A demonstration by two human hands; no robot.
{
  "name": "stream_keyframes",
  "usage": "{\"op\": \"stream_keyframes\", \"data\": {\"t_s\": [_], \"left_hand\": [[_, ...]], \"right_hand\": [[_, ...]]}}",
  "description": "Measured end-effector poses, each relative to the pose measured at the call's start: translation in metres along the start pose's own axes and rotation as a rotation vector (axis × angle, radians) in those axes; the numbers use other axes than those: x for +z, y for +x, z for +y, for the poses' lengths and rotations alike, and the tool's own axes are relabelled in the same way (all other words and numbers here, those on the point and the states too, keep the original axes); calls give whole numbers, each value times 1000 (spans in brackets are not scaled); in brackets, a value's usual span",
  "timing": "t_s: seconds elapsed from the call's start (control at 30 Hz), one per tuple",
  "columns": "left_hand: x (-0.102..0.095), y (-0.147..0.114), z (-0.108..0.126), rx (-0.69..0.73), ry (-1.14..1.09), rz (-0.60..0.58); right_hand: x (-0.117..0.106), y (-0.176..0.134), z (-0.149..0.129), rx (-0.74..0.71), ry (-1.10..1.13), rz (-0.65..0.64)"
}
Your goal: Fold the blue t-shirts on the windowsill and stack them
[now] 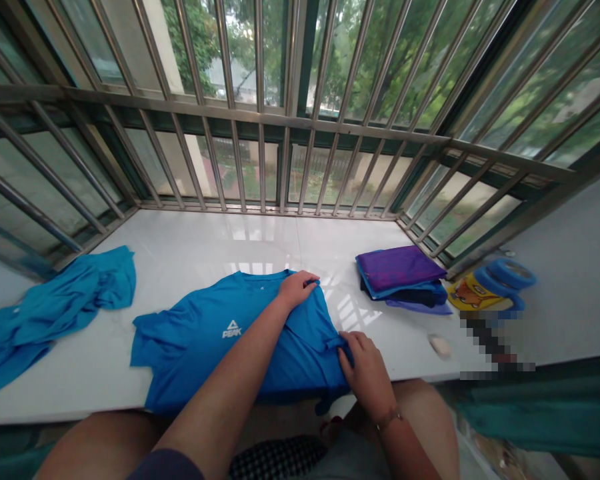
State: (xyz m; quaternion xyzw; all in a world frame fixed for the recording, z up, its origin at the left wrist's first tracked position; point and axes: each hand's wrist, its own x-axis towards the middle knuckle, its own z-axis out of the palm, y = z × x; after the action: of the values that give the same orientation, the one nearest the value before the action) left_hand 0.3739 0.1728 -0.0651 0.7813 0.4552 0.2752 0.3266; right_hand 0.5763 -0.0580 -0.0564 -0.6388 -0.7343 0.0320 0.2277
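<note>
A blue T-shirt (215, 333) with a white PEAK logo lies spread on the white sill (190, 247), its lower part hanging over the front edge. My left hand (296, 288) pinches the shirt's right shoulder edge near the collar. My right hand (367, 370) grips the fabric lower down on the same right side, near the sill's front edge. Both hands hold folds of the cloth.
A crumpled blue garment (55, 307) lies at the left. A folded stack topped with purple cloth (400, 273) sits at the right, beside blue tape rolls (510, 277) on a yellow item and a small pale object (440, 345). Metal window bars (260, 120) enclose the sill.
</note>
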Motion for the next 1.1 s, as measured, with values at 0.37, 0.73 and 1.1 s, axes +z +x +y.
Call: {"op": "stream_keyframes", "data": {"t_s": [0.37, 0.73, 1.1], "left_hand": [[-1, -4, 6, 113, 88, 62], [1, -6, 11, 100, 267, -7], [0, 19, 9, 45, 354, -41]], "right_hand": [[3, 2, 9, 74, -29, 73], [-3, -4, 13, -120, -75, -45], [-5, -3, 6, -19, 107, 90]]}}
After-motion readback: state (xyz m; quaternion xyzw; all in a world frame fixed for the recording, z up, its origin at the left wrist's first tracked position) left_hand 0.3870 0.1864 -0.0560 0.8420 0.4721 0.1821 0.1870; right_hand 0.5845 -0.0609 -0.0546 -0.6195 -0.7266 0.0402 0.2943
